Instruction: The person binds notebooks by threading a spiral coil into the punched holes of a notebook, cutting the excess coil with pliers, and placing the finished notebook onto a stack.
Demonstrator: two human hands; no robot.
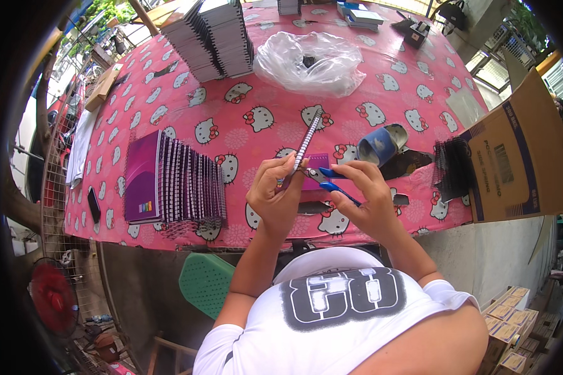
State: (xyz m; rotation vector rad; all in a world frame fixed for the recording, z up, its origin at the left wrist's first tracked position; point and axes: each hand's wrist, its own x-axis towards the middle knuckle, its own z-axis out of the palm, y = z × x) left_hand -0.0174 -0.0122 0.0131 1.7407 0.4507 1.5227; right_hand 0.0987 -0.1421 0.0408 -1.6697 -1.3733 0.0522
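My left hand grips a purple spiral-bound notebook edge-on, its wire spine pointing up and away from me. My right hand holds blue-handled pliers, with the jaws at the lower end of the notebook's wire spine. Both hands hover above the near edge of a table under a pink cartoon-cat cloth.
A row of purple spiral notebooks lies at the left. Stacks of grey-edged notebooks stand at the back, beside a clear plastic bag. A blue tape roll, black wire coils and a cardboard box sit at the right.
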